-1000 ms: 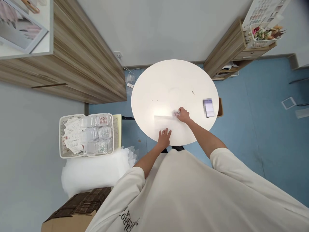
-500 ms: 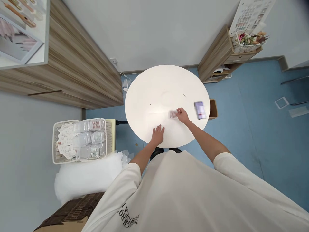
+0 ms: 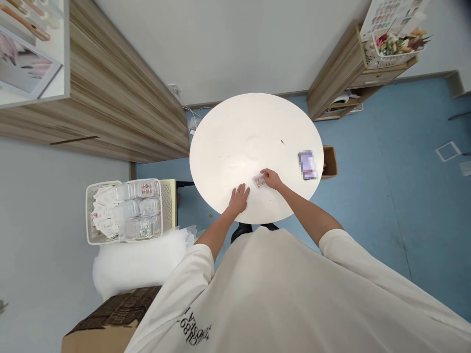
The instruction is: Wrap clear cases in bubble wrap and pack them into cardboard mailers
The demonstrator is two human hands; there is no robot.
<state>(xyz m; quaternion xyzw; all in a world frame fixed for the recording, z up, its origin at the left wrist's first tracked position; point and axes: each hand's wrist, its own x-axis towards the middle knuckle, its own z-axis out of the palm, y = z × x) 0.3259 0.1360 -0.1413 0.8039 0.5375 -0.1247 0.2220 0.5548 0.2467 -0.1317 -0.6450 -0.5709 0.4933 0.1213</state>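
A small clear plastic case (image 3: 259, 181) with pinkish pieces inside is over the near middle of the white oval table (image 3: 253, 113). The fingers of my right hand (image 3: 271, 178) pinch its right end. Whether its underside touches the tabletop I cannot tell. To the left, my left hand (image 3: 239, 198) lies flat on the table near its front edge, fingers spread and holding nothing. A ring shows on one of its fingers. A pixelated purple item (image 3: 307, 164) lies near the table's right edge.
Left of the table, white baskets (image 3: 89, 215) hold paper cards and clear plastic cases. Beside them are a white, film-like pile (image 3: 140, 267) and a cardboard box (image 3: 103, 338). A brown bin (image 3: 331, 162) stands at the right. Wooden cabinets (image 3: 128, 88) line the back left.
My right hand has shifted slightly left and the clear case has turned at an angle. My left hand stays flat on the table. The whole view has moved a little.
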